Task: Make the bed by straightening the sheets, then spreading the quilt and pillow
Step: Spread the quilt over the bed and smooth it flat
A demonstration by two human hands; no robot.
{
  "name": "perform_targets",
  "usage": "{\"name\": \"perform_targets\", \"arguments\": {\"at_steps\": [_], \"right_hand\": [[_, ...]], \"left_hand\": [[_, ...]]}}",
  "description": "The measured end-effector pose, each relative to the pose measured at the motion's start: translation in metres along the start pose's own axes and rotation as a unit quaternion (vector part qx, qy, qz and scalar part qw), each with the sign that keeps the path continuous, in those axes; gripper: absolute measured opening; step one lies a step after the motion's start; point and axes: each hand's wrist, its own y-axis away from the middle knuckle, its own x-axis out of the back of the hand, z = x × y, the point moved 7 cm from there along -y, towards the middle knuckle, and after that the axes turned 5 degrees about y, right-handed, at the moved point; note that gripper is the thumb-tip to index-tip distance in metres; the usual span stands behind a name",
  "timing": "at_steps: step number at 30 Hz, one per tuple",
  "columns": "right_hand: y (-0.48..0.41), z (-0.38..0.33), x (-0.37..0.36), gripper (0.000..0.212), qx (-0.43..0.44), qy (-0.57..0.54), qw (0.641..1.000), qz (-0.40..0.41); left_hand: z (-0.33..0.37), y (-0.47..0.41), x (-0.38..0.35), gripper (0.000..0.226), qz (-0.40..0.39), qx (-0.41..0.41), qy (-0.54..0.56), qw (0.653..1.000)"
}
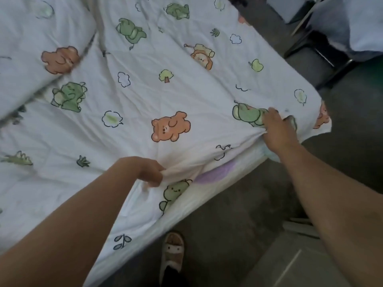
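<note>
Across most of the frame lies the quilt (165, 96), white with little pictures of brown bears, green dinosaurs, trees and clouds. It is spread over the bed and has many soft wrinkles. Its near edge runs from the lower left up to the right side of the frame.

Low in the middle, the left hand (150, 171) grips that edge. Its fingers are curled tight round a bunch of the cloth, and folds fan out from that spot. Just right of it, a green dinosaur picture hangs over the side.

On the right side, the right hand (277, 129) holds the quilt near its corner. The fingers are bent and clamped on the cloth, right on top of another green picture. The cloth is puckered by this hand too.

Between the two hands the quilt edge is lifted a bit, and the sheet (228, 172) shows under it. The sheet is pale, with a purple patch.

At the upper left sits the pillow (31, 38). It has the same print, and its lower edge lies on the quilt.

Down at the bottom, a foot in a tan slipper (173, 250) stands on the grey floor (238, 235), close to the bed. At the upper right a black frame (323, 56) stands on the floor, and a pale blue cloth (352, 23) lies above it.
</note>
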Motion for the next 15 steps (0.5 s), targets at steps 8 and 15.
{"name": "perform_targets", "arguments": {"at_steps": [8,15], "right_hand": [[0.021,-0.001,-0.025,0.037,-0.05,-0.142,0.989,-0.015],[0.016,0.023,-0.041,0.025,-0.238,-0.277,0.931,0.03]], "left_hand": [[0.083,0.005,0.013,0.031,0.4,-0.193,0.001,0.896],[0.133,-0.035,-0.024,0.038,0.276,-0.163,-0.154,0.935]]}}
